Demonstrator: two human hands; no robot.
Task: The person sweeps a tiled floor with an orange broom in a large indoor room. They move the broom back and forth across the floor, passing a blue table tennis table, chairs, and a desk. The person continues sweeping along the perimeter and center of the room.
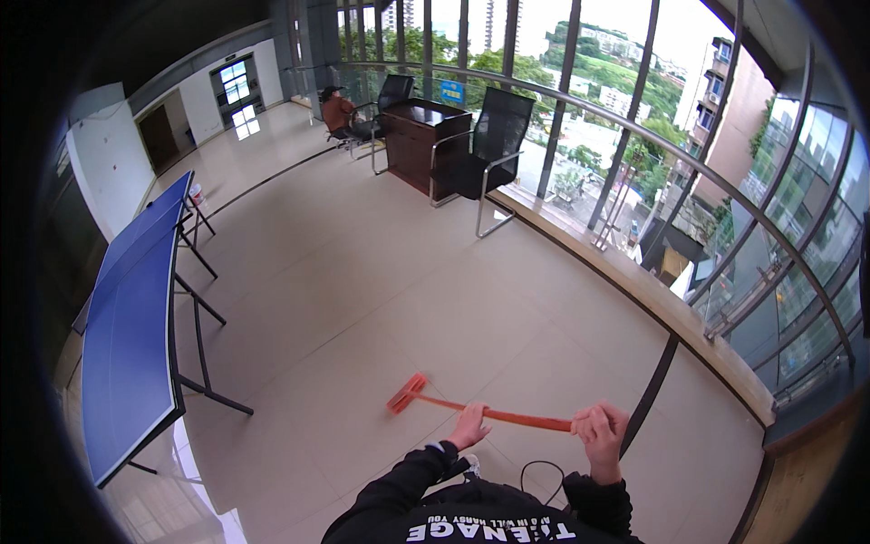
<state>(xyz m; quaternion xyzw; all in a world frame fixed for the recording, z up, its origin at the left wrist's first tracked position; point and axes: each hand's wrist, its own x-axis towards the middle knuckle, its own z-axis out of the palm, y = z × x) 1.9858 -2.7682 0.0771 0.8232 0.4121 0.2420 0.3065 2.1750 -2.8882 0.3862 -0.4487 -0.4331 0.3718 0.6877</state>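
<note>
Left hand [469, 428]: was curled into a grip.
Left forearm [403, 479]: slanted forward and rightward from the person's left.
Right hand [600, 431]: was folded into a fist-like grip, well apart from the left.
Right forearm [602, 501]: ran almost straight up the view.

This looks like a shared hall in an office building, part recreation room: a blue ping-pong table [131, 344] stands on a glossy tiled floor [362, 290], and a dark wooden desk [408, 154] with black chairs [500, 127] sits near tall windows [638, 71] (trees [444, 47] and many-storeyed buildings [720, 127] show outside), along which a curved metal railing [652, 134] runs.
</note>
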